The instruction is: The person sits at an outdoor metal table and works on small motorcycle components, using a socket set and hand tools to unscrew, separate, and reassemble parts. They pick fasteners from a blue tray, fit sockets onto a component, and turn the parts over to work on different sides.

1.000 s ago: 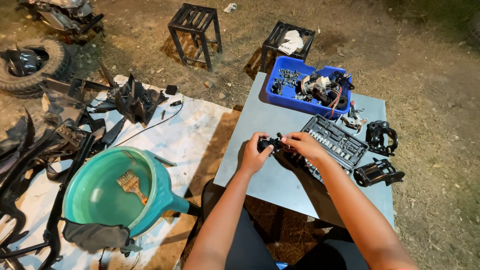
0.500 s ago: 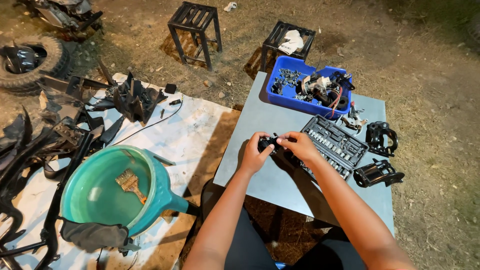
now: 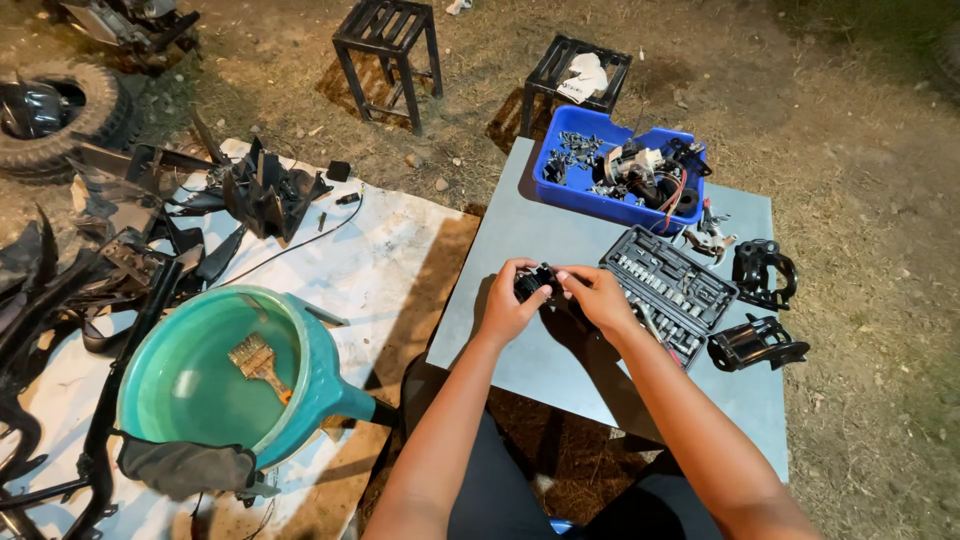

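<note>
1. Left hand [image 3: 508,312] and right hand [image 3: 598,297] meet over the grey table [image 3: 520,230], fingers of both closed around a small black part [image 3: 536,281].
2. Part sits above the table's near-left area, just left of the open socket set [image 3: 668,290].
3. Blue bin [image 3: 570,192] of hardware at far edge.
4. Teal basin [image 3: 215,375] holding a brush [image 3: 260,364] lies on the ground, left.

— What have you got there, just right of the frame's centre?

— You're holding a small black part [image 3: 536,281], blocky and dark, lifted just above the grey table [image 3: 520,220]. Your fingers cover much of it, so its exact shape can't be told.
</note>
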